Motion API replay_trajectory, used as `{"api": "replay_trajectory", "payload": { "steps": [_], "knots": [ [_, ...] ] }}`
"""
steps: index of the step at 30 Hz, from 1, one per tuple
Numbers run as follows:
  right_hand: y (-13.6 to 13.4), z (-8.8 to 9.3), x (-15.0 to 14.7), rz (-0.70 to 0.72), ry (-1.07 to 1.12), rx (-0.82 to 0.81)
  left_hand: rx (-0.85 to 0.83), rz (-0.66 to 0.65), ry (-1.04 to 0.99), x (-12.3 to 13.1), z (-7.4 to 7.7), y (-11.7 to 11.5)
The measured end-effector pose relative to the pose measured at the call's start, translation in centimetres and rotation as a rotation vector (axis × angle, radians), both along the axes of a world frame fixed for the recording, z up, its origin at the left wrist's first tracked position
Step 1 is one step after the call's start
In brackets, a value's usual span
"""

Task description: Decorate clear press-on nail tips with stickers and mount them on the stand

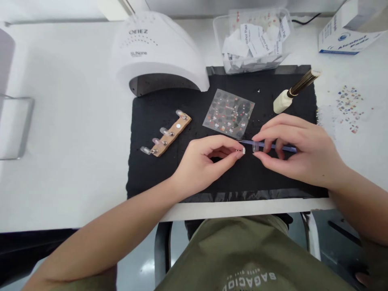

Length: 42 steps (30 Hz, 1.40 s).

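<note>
Near the front edge of the black mat (163,173), which lies on the white tabletop (69,121), two bare hands face each other with a narrow gap between them. The left hand (209,159) has its fingers pinched on a small white piece (243,150) – its exact form is mostly hidden by the thumb and forefinger. The right hand (303,149) grips a clear nail tip (255,146) between forefinger and thumb, just beside the white piece but apart from it. Under the right hand run purple tweezers (286,148) (whether the other fingers hold them or they simply lie there, I cannot tell). Left of the hands, a brown strip (172,137) carries four more clear tips (158,141) along one side, set at a slant on the mat. Behind the hands lies a transparent sticker sheet (222,107), and to its right a pale bottle (282,102) with a dark, ribbed cap (303,83). A white lamp (157,52) stands at the mat's back left – beside it, a clear container (227,64) of alcohol pad packets (257,42). Scattered gems (350,105) lie farther right.
</note>
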State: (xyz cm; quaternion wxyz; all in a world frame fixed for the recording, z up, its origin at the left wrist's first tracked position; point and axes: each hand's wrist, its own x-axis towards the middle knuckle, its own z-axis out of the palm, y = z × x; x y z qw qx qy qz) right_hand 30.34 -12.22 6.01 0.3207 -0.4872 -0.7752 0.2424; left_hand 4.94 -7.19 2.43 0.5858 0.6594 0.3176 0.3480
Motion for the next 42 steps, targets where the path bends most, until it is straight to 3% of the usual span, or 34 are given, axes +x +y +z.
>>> {"api": "replay_trajectory", "payload": {
  "steps": [8, 28, 42],
  "knots": [
    [-0.6, -0.1, -1.1, 0.095, 0.019, 0.044, 0.078, -0.033, -0.015, 0.4, 0.1, -0.2],
    [-0.5, -0.2, -1.2, 0.092, -0.027, 0.018, 0.026, -0.103, 0.012, 0.3, 0.4, -0.5],
    [-1.3, -0.7, -1.8, 0.115, -0.148, 0.164, -0.263, -0.096, -0.072, 0.7, 0.8, -1.0]
  ]
}}
